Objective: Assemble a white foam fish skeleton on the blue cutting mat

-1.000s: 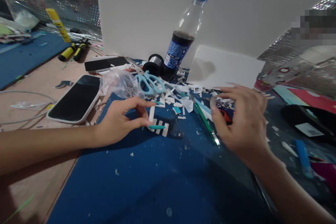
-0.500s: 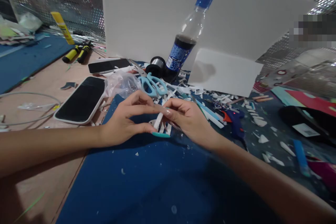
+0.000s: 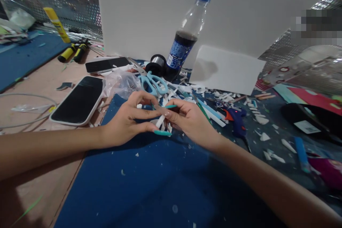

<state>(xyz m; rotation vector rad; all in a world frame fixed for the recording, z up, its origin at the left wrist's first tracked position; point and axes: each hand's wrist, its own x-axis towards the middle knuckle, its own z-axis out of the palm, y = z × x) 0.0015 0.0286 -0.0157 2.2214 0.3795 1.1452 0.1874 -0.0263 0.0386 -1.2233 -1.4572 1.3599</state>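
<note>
My left hand [image 3: 130, 117] and my right hand [image 3: 191, 119] meet over the front of the blue mat [image 3: 128, 185]. Between their fingertips is a small white strip [image 3: 160, 121], standing at a slant. My left thumb and fingers close around it from one side, a long teal nail at the thumb tip. From the other side, my right thumb and index finger pinch its upper end. Other white bits show beneath the fingers, partly hidden. Just behind the hands lie light-blue-handled scissors [image 3: 148, 84] and white scraps [image 3: 184, 89].
A tilted cola bottle [image 3: 181, 48] stands by a black spool [image 3: 155, 65] before a white board [image 3: 146, 14]. Two phones, one a white-cased phone [image 3: 77, 101], lie at left with pliers [image 3: 80, 51]. To the right are a blue glue gun [image 3: 236, 119] and a black roll [image 3: 312, 121].
Both hands keep their hold on the white strip, with fingers shifted slightly. A teal nail now shows above the right thumb. The whole view has shifted a little.
</note>
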